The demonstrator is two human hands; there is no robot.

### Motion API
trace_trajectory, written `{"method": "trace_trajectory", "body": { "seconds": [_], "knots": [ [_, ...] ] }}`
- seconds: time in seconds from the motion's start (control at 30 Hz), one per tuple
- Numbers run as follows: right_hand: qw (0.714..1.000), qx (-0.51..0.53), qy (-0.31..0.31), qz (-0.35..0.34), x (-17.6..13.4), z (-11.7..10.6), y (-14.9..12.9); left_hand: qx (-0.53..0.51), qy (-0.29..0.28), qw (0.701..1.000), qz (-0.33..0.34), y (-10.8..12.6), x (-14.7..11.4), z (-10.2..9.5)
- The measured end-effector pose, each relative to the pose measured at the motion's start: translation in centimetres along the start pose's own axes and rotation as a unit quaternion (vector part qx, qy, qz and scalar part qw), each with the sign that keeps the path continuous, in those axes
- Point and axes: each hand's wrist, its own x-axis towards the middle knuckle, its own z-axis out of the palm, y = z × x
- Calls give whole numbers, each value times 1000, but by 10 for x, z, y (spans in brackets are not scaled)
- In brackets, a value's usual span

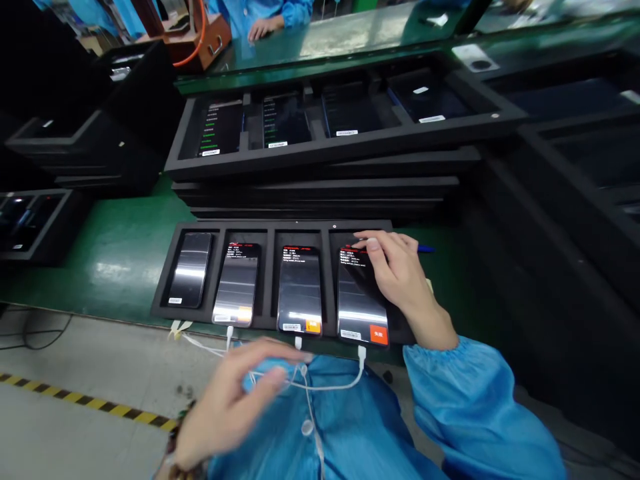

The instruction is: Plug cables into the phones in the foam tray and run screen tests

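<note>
My right hand (403, 273) lies over the upper right part of a smartphone (357, 297), its thumb and stretched fingers at the phone's top edge. A red square shows at the bottom of that screen, and a white charging cable (362, 360) meets its lower end. Left of it in the same black foam tray (273, 267) are a phone with an orange square (300, 293), another lit phone (236, 287), and a dark phone (190, 270). My left hand (235, 393), slightly blurred, hovers in front of the tray near the white cables, thumb and fingers apart, with nothing visible in it.
Behind stands a stack of black trays, the top tray (320, 157) holding several phones. More black trays rise at left (80, 153) and right (575, 180). A blue pen-like tip (426, 249) shows beside my right hand. Across the green bench rests another person's hand (264, 28).
</note>
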Motion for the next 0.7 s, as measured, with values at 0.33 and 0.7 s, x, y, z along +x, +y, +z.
{"method": "trace_trajectory", "body": {
  "seconds": [0.33,0.7],
  "knots": [
    [1000,31,3,4,-1,-1,-1,-351,-175,903,-176,-10,61,127],
    [999,40,5,5,-3,-2,1,-460,-121,858,-192,-11,70,158]
  ]
}}
